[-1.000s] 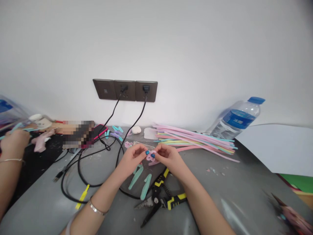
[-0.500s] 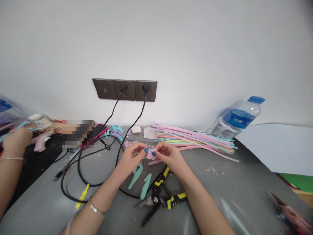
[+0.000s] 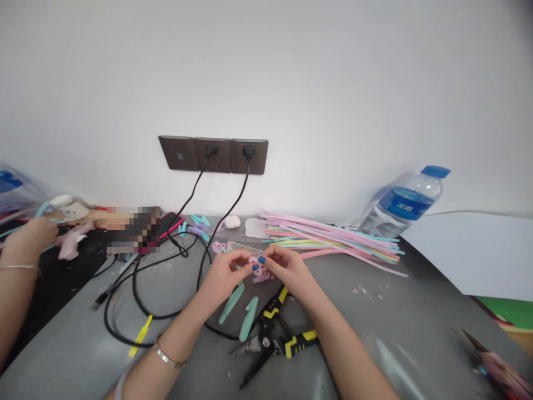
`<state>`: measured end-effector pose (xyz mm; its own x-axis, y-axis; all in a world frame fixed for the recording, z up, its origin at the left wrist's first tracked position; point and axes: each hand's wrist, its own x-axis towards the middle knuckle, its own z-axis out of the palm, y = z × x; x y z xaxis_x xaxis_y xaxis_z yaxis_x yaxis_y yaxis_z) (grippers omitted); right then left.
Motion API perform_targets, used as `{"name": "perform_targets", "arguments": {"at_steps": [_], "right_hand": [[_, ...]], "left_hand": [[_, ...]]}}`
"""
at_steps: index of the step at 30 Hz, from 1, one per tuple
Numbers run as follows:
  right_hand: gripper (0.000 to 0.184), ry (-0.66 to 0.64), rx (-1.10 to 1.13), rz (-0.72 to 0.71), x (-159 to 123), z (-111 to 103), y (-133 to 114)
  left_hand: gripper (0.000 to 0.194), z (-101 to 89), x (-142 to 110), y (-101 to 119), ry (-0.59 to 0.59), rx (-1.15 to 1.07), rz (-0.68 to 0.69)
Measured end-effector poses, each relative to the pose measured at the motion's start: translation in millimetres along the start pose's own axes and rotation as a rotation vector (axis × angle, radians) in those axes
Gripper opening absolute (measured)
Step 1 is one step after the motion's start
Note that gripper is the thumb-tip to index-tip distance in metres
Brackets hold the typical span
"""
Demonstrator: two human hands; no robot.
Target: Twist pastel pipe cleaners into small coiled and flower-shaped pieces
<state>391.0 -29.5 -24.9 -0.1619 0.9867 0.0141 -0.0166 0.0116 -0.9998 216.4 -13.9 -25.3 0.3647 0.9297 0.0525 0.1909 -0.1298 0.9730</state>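
Between my two hands is a small pink pipe-cleaner flower (image 3: 257, 267), its loops partly covered by my fingers. My left hand (image 3: 227, 273) pinches it from the left, thumb on its front. From the right, my right hand (image 3: 287, 265) grips its upper edge between thumb and fingers. Just below lie two folded mint-green pipe cleaners (image 3: 249, 319). Yellow-and-black pliers (image 3: 266, 340) rest spread on the table under my right wrist. Behind my left hand are another pink looped piece (image 3: 218, 246) and a clear ruler (image 3: 239, 248).
A bundle of pastel pipe cleaners (image 3: 333, 236) lies along the wall beside a water bottle (image 3: 406, 203). Black cables (image 3: 135, 278) loop across the left, near a phone (image 3: 171, 223). Another person's hand (image 3: 31, 241) is at far left. White paper (image 3: 478, 250) covers the right side.
My left hand has shifted slightly down and right, its thumb now lower on the pink flower. The flower has turned a little and shows less between my fingers.
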Motion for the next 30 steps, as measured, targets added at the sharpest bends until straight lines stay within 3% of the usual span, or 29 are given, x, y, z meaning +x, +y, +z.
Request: {"name": "perform_targets", "arguments": {"at_steps": [6,11,23,30], "right_hand": [[0.028,0.138,-0.059,-0.019,2.4,-4.1,-0.4],[0.021,0.133,-0.129,-0.074,1.2,-3.6,-1.9],[0.014,0.066,-0.108,-0.085,-0.4,0.0,0.8],[0.014,0.063,-0.187,-0.086,-0.6,-0.1,5.3]], "left_hand": [[0.019,-13.5,3.9,7.8,0.169,-0.079,-0.020],[0.025,-23.3,7.0,8.0,0.304,-0.266,-0.017],[0.026,-39.2,10.0,6.9,0.458,-0.335,0.153],[0.034,-37.5,11.7,1.9,0.459,-0.413,0.085]]}}
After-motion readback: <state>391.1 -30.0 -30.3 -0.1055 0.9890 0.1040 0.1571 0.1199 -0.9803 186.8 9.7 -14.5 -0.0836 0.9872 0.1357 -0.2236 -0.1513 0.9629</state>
